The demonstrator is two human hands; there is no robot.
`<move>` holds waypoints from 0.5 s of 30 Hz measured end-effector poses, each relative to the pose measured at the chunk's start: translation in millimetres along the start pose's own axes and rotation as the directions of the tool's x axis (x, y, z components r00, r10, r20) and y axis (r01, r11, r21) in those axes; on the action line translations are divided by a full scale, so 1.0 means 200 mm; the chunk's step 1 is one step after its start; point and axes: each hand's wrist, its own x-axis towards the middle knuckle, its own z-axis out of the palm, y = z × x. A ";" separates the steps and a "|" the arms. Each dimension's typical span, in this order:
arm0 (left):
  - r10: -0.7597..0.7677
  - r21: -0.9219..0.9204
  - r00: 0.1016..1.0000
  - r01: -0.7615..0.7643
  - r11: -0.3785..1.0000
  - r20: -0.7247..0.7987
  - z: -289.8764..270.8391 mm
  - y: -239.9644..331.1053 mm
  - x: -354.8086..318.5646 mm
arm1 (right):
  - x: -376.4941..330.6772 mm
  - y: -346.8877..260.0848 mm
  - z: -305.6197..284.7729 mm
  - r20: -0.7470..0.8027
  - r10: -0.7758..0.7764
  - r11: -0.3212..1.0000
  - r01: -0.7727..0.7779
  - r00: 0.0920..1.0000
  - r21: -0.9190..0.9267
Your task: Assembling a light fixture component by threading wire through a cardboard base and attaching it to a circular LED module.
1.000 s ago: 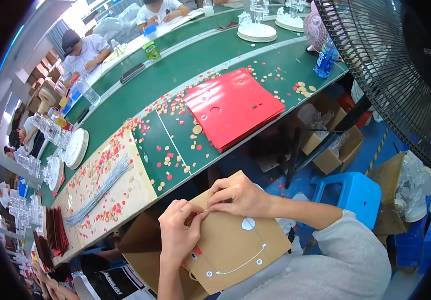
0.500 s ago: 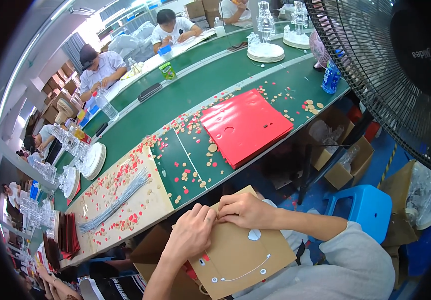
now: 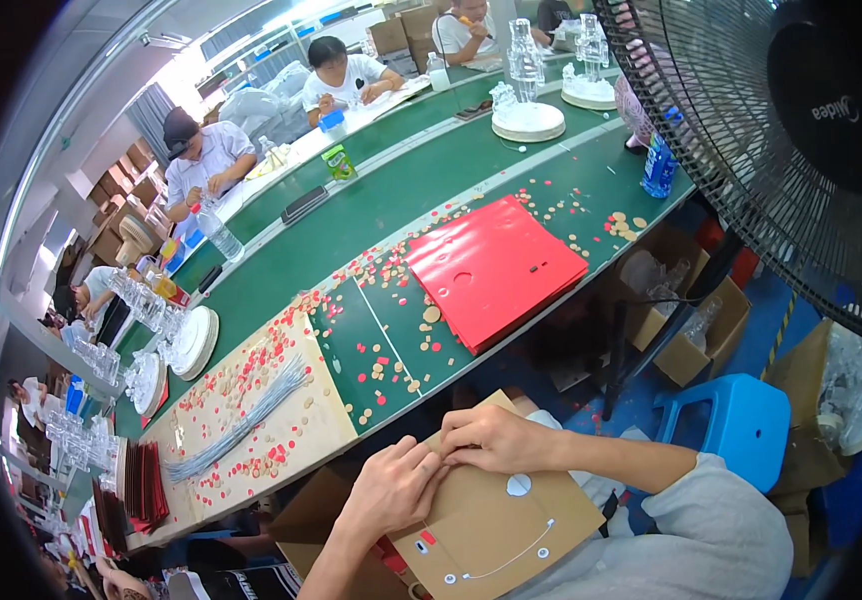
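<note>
Head view shows a brown card panel (image 3: 496,520) on the near side of the green table (image 3: 371,235), in front of the person's body. The left hand (image 3: 398,487) and right hand (image 3: 494,438) meet at its far left part, fingers curled and fingertips together; whether they clamp the card itself or something small is hidden. The panel looks light and fairly stiff, dry rather than slippery, likely to crease if squeezed. Its plain outer edges seem the best hold, away from the white curved cord (image 3: 513,560) near its near edge, which looks thin and easily snagged. Farther off, a stack of red sheets (image 3: 499,270) lies on the table; left of it is a bundle of grey wires (image 3: 241,415).
</note>
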 end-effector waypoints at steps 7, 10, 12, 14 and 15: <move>0.041 0.215 0.999 -0.042 0.976 0.010 0.04 0.03 0.03 | 0.00 0.03 0.01 -0.167 -0.113 0.986 0.089 0.980 -0.143; -0.041 0.330 0.998 0.054 0.942 -0.048 0.08 0.11 0.03 | 0.00 0.06 0.02 -0.089 0.006 0.997 -0.013 0.996 -0.077; -0.100 0.288 0.993 0.113 0.951 -0.060 0.07 0.15 0.05 | 0.02 0.05 0.01 -0.080 -0.014 0.991 0.003 0.997 -0.132; -0.150 0.318 0.985 0.171 0.932 -0.091 0.12 0.21 0.05 | 0.02 0.04 0.00 -0.012 0.012 0.986 -0.014 1.000 -0.165; -0.209 0.361 0.971 0.238 0.902 -0.116 0.13 0.23 0.05 | 0.04 0.03 -0.01 0.015 0.042 0.979 -0.038 0.999 -0.202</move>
